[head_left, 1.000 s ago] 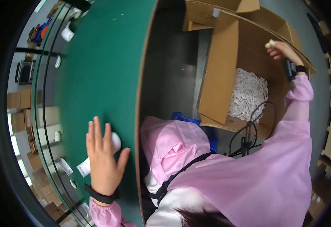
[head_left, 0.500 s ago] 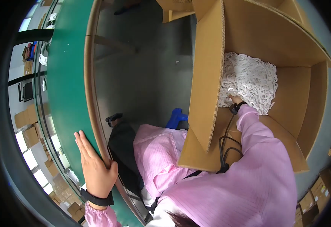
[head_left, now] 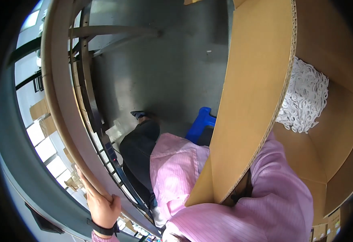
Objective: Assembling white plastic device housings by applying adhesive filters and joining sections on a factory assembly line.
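My left hand (head_left: 103, 207), a black band at its wrist, rests on the rounded edge (head_left: 69, 139) of the table. Its fingers are stretched out along the edge, with the thumb on the near side; it holds nothing. My right arm (head_left: 271, 177), in a pink striped sleeve, reaches down into a large cardboard box (head_left: 251, 88). The box's near wall hides my right hand, so its fingers and anything in them cannot be seen. Deeper in the box lies a heap of small white ring-shaped parts (head_left: 305, 97), apart from the visible sleeve.
A blue plastic stool (head_left: 200, 125) stands on the grey floor (head_left: 168, 76) beside my lap. Metal framework (head_left: 89, 92) runs below the table edge. More cardboard boxes (head_left: 332, 224) stand at the lower right.
The view has tilted down and closer to the box. My right hand has gone from the white parts to behind the box wall. My left hand still lies at the table edge.
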{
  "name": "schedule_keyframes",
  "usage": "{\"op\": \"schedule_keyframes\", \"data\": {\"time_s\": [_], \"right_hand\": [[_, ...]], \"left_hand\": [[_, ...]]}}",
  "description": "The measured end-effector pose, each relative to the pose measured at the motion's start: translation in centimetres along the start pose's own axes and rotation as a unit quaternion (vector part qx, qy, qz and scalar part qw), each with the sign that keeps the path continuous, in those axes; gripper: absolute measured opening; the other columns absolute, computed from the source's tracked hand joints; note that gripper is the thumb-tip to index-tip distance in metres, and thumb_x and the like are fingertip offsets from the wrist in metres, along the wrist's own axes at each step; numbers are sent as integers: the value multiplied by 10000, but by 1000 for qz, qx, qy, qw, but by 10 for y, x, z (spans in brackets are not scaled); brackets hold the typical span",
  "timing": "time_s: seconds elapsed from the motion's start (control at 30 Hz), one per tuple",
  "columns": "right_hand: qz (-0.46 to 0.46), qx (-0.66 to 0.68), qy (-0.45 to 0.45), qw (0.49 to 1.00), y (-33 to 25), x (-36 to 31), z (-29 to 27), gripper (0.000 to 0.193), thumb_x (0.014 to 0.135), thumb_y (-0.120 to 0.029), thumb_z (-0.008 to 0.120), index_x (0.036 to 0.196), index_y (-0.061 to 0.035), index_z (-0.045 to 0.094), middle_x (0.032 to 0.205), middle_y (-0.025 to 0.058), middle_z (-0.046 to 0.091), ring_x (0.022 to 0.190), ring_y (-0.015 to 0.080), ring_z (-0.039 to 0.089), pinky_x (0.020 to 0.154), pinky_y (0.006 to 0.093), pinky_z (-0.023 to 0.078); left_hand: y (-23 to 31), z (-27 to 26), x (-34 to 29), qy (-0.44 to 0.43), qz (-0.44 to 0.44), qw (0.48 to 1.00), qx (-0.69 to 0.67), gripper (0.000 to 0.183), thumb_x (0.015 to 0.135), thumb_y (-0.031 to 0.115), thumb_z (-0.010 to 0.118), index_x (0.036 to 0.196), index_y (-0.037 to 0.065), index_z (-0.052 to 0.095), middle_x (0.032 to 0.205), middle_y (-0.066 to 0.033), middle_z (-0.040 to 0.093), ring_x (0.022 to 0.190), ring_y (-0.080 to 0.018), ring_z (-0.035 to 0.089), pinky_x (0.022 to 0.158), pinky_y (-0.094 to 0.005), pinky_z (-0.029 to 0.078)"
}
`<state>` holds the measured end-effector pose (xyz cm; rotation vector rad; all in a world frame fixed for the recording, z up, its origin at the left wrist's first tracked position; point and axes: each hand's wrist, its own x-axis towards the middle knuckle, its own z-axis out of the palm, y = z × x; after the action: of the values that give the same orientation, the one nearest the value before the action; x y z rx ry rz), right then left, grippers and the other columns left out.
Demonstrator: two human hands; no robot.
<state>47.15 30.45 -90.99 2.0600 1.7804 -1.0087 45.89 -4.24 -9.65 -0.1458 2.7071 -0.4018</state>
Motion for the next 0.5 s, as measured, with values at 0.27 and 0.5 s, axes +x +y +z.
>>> {"op": "schedule_keyframes", "data": {"time_s": [0.27, 0.5], "right_hand": [[-141, 29, -80, 986, -21, -84, 20, 1087, 834, -563, 757, 1565, 66, 254, 1526, 339, 399, 1400, 519, 411, 1145, 619, 377], [-191, 88, -48, 976, -65, -77, -44, 1052, 850, -540, 742, 1559, 71, 264, 1523, 341, 402, 1399, 519, 412, 1147, 614, 381]], "left_hand": [[-2, -6, -13, -4, -21, 1000, 20, 1152, 674, 29, 652, 1589, -93, -36, 1559, -411, 255, 1319, -563, 460, 1101, -505, 427], [8, -10, 7, 18, -23, 1000, -3, 1145, 645, -29, 619, 1605, -69, -3, 1588, -362, 265, 1379, -543, 422, 1118, -471, 422]]}}
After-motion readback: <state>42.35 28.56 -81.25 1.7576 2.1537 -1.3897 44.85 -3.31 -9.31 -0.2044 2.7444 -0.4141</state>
